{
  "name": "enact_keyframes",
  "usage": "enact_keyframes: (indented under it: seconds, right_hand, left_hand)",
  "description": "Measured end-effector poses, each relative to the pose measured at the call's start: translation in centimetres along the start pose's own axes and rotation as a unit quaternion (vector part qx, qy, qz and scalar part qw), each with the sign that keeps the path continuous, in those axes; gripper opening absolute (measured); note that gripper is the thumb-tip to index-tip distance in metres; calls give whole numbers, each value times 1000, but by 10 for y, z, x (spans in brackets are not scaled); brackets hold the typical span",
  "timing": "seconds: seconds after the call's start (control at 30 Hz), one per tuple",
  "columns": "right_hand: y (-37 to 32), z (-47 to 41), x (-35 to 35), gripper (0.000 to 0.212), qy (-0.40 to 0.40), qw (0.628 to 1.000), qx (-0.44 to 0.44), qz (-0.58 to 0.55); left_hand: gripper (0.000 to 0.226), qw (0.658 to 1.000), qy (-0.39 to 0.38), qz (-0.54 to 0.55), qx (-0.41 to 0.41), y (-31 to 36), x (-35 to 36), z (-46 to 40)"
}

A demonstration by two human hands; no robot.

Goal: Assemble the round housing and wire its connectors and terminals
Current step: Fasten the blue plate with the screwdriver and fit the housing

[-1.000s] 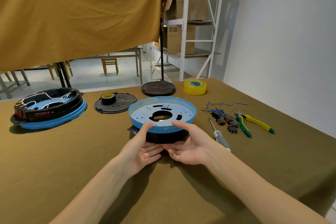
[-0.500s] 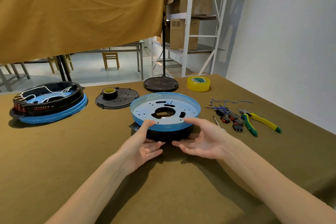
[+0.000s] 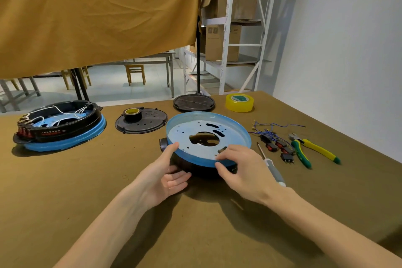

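You had the round housing (image 3: pixel 207 137) on the table just in front of you, its blue plate uppermost on the black ring, tilted up at the near edge. Your left hand (image 3: pixel 165 177) cupped it from below on the near left, thumb on the blue rim and fingers spread under the black ring; your right hand (image 3: pixel 238 168) pinched the near right rim, fingers curled over into the plate and thumb against the outer wall. By my reading you were at the start: the two shells were stacked, but no wire or switch sat in this housing. The loose blue wires (image 3: pixel 268 129) and the black connectors (image 3: pixel 276 147) lay untouched to the right, beside the screwdriver (image 3: pixel 270 164) and the green-and-yellow pliers (image 3: pixel 313 152). The black cover plate (image 3: pixel 141 121), with a roll of tape on it, waited behind. The finished unit (image 3: pixel 58 125) at far left, with white wires laid inside, showed what remained: fitting the switches, running the leads, closing the cover.
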State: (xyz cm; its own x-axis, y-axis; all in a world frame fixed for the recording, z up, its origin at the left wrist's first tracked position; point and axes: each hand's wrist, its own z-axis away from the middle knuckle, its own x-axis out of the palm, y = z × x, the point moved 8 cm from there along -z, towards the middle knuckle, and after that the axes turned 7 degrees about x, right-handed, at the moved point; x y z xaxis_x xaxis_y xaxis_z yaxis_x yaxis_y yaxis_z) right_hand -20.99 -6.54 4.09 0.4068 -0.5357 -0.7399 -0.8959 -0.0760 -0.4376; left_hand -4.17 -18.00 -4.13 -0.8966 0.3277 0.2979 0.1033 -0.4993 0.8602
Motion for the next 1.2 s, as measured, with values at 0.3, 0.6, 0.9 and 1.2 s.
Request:
enact_keyframes:
  seconds: [0.3, 0.6, 0.9, 1.2]
  right_hand:
    - [-18, -9, -8, 15, -71, 990, 5, -119]
    - [94, 27, -62, 22, 64, 940, 287, 170]
    - [116, 49, -36, 29, -162, 889, 365, 224]
    - [77, 14, -145, 24, 255, 923, 275, -81]
  left_hand:
    - [69, 999, 24, -6, 22, 9, -6, -12]
    - [49, 995, 43, -8, 90, 16, -6, -37]
    - [74, 998, 10, -6, 60, 17, -7, -41]
    - [72, 997, -46, -36, 48, 20, 0, -52]
